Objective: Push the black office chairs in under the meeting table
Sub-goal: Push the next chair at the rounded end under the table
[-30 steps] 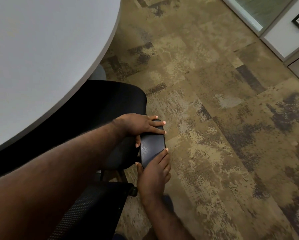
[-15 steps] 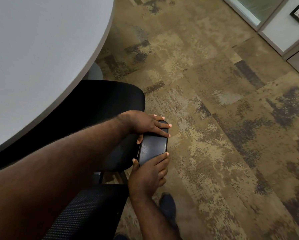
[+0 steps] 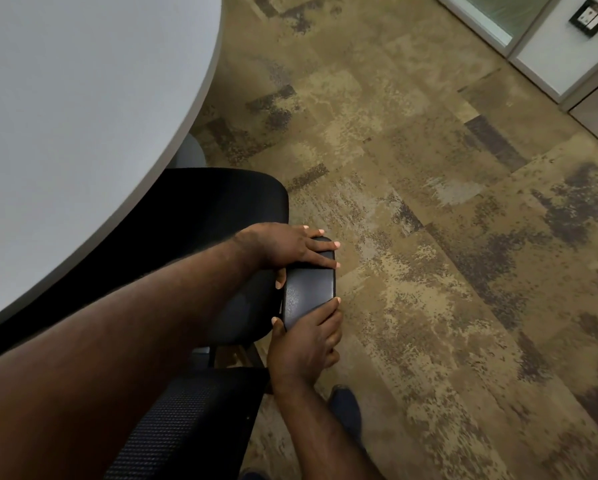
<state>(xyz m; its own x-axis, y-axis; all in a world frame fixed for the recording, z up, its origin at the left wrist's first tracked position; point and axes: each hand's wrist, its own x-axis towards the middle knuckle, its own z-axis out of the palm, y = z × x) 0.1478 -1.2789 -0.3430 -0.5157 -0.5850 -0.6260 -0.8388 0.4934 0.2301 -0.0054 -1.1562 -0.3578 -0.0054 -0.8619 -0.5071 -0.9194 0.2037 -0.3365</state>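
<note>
Both hands are on the right armrest [image 3: 309, 292] of the black office chair [image 3: 221, 230]. The left hand [image 3: 287, 247] lies across the far end of the armrest pad, its fingers nearly straight over the top and reaching past the outer edge, the thumb tucked down at the inner side; its grip is flat and pressing more than wrapped. The right hand [image 3: 308, 344] takes the near end, thumb on the inner edge and fingers curled round the outer edge, so that its grip closes on the pad.

The chair seat sits partly beneath the curved edge of the grey tabletop [image 3: 82, 116]; the part of the seat toward the table is hidden under the tabletop, while the armrest side and the mesh backrest [image 3: 186, 420] stand out in the open. How much room lies under the table beyond the seat cannot be told.

To the right of the armrest the patterned brown carpet [image 3: 429, 271] runs wide and open. A pale rounded table leg [image 3: 190, 154] shows just beyond the seat, under the table's edge. A dark shoe [image 3: 346, 407] stands on the carpet near the backrest. At the far upper right are a white wall panel with a dark switch plate [image 3: 591, 16] and a glass-fronted frame [image 3: 491, 15], well apart from the chair.
</note>
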